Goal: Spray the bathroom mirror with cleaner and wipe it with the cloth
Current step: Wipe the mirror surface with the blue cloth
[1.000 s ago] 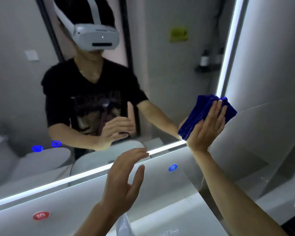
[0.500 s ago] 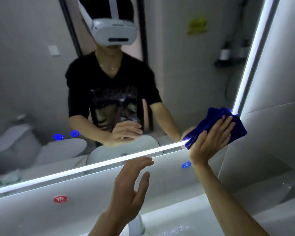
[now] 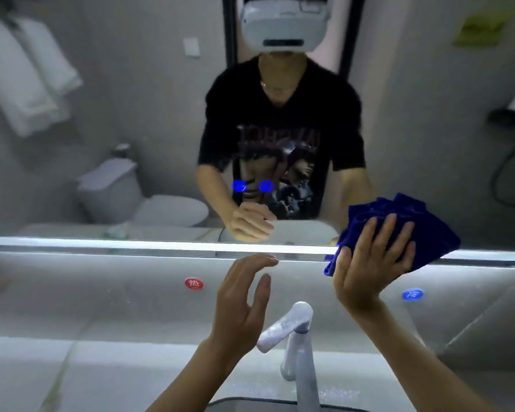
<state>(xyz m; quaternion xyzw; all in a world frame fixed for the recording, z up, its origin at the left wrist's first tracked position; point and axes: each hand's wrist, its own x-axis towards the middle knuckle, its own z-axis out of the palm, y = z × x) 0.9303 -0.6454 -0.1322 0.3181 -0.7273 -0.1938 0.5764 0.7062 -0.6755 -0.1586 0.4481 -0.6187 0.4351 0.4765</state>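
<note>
The bathroom mirror (image 3: pixel 137 120) fills the upper view, with a lit strip along its bottom edge. My right hand (image 3: pixel 369 263) presses a folded dark blue cloth (image 3: pixel 425 227) flat against the mirror's lower edge, right of centre, fingers spread over it. My left hand (image 3: pixel 244 298) hovers open in front of the wall below the mirror, holding nothing and touching nothing. No spray bottle is in view.
A white faucet (image 3: pixel 295 337) stands below my hands over the basin rim (image 3: pixel 250 402). A red round sticker (image 3: pixel 194 283) and a blue one (image 3: pixel 412 294) sit on the wall under the mirror. The mirror reflects a toilet, hanging towels and a person.
My right hand slid the cloth down and leftward from the mirror's right edge to its bottom lit strip. The view swung left and down, bringing the faucet in. My left hand stayed open.
</note>
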